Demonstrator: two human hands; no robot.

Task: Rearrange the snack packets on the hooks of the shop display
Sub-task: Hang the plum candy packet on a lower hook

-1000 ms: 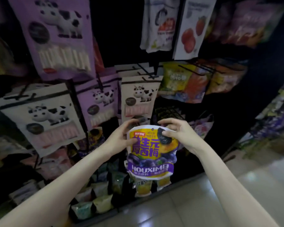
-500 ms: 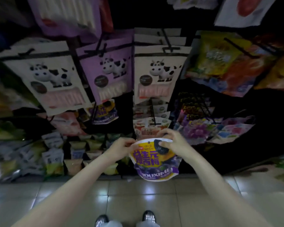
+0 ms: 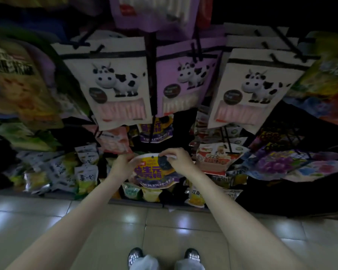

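Low on the dim display, both hands, left (image 3: 123, 165) and right (image 3: 179, 160), pinch the yellow-purple plastic snack packet (image 3: 153, 172) by its top corners; its hook is hidden.

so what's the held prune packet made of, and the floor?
Prune packet: looks like glossy printed plastic film; it bows and creases between the left hand and right hand. Floor: glazed tile, likely ceramic; grout lines and sharp light reflections.

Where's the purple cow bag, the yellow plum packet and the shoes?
purple cow bag (image 3: 185, 78): head view, on the cow picture.
yellow plum packet (image 3: 152, 172): head view, on its printed front.
shoes (image 3: 135, 253): head view, left shoe's toe.
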